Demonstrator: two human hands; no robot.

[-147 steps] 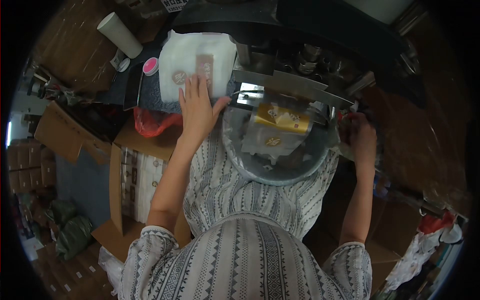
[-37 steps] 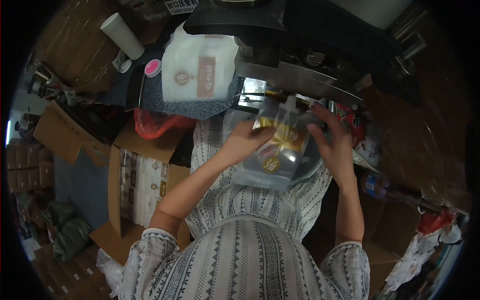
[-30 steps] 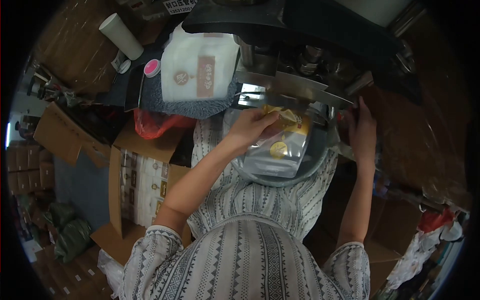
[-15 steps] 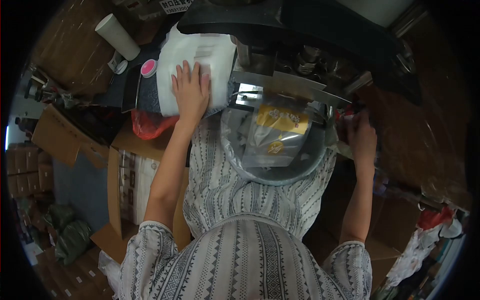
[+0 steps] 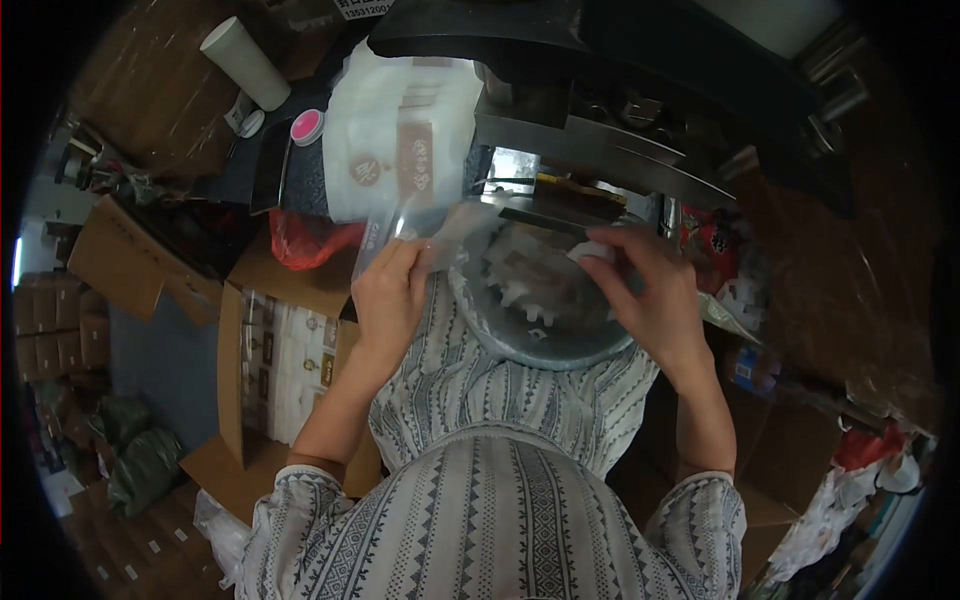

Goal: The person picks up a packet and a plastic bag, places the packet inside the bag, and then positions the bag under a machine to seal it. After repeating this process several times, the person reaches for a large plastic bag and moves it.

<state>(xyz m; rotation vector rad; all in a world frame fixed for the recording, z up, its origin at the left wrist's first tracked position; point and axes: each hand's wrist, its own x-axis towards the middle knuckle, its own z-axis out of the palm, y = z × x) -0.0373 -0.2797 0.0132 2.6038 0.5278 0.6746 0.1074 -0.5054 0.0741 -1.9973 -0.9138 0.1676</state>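
My left hand [image 5: 392, 300] pinches a translucent plastic bag [image 5: 445, 232], blurred by motion, just below a stack of printed white bags [image 5: 375, 120]. My right hand [image 5: 655, 300] is over the right part of a round basin [image 5: 535, 357], thumb and fingers closed on a small white piece [image 5: 590, 250]. The basin rests on my lap, lined with clear plastic and holding pale plastic scraps [image 5: 540, 290]. Right behind it runs the metal bar [image 5: 640, 160] of a black machine [image 5: 480, 30].
A pink-topped round container [image 5: 307, 127] and a white paper cup [image 5: 245, 65] stand left of the stack. Below hangs a red plastic bag [image 5: 305, 240], near an open carton [image 5: 232, 370] of packets. Red and white packaging [image 5: 715, 245] lies right of the basin.
My left hand has left the top of the stack and come down with a bag. My right hand has moved left over the basin. The yellow-labelled bag no longer hangs across it.
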